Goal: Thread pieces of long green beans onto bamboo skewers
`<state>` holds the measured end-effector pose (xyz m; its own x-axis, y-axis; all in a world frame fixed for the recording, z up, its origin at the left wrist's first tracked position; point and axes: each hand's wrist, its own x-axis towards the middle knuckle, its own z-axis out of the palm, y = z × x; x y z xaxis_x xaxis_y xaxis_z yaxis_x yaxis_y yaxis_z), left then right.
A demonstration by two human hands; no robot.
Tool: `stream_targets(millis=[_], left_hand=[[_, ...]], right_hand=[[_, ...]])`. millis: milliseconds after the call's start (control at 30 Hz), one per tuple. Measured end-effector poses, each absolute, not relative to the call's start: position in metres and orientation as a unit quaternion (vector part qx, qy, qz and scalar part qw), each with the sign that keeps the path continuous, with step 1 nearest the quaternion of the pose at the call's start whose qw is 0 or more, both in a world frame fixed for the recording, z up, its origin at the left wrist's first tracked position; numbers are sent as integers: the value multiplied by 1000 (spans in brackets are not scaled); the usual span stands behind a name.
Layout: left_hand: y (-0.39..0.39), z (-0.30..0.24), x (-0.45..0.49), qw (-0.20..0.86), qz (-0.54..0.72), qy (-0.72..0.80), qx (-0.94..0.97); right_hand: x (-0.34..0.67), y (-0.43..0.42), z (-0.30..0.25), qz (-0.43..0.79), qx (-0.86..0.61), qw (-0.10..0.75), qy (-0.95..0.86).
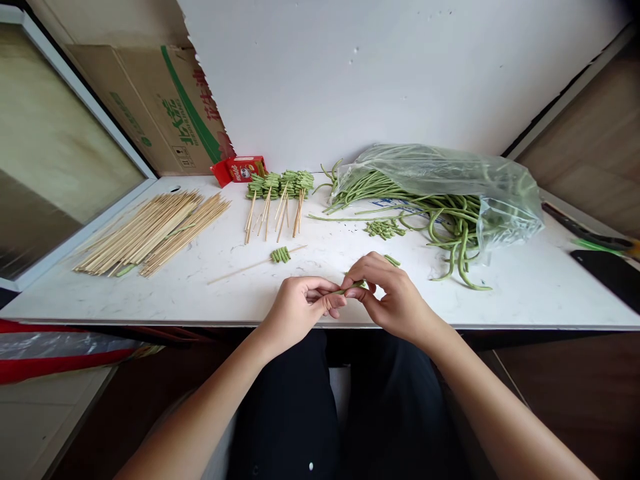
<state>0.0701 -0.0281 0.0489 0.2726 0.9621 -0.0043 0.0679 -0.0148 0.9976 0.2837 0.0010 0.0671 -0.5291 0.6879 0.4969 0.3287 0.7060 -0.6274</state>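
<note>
Near the table's front edge, both hands meet on a green bean (341,291). My left hand (307,301) pinches one end between thumb and fingers. Fingers of my right hand (383,290) are closed on the other end. Just beyond my left hand lies a wooden skewer (235,272) with a few short bean pieces (280,255) threaded on it. Another cut bean piece (392,260) rests behind my right hand. A small heap of cut bean pieces (384,229) lies farther back.
Loose skewers (145,230) are piled at left. Several loaded bean skewers (280,183) lie at the back beside a red box (243,169). Long green beans (463,217) spill from a clear plastic bag (440,170) at right. A black phone-like object (610,270) lies at the far right.
</note>
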Motion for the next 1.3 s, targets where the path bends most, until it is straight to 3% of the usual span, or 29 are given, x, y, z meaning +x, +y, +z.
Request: stream_targets(millis=[167,400,667,767,867,1000,1167,1300], left_hand=[[-31,56,73,520,391,439,619],[-34,57,73,566,350,416,620],[-32,55,69,575,344,412,618],[-27,53,66,623,365,376,581],[-23,51,65,637,410,360,545],[-21,47,68,623,439,364,535],[-19,44,68,583,476,379,539],[-16,43,68,546,517,417,510]], right_hand=[[279,-1,64,264,-302,344,-849],[283,4,63,411,-262,313,-815],[288,7,68,446,-223,321,-805],[300,16,71,391,-284,371,-793],[327,36,62,209,-429,418,-773],[370,64,30,-21,-569,373,-733],[385,76,8,-33,-587,318,-744],[356,60,31,15,-554,358,-752]])
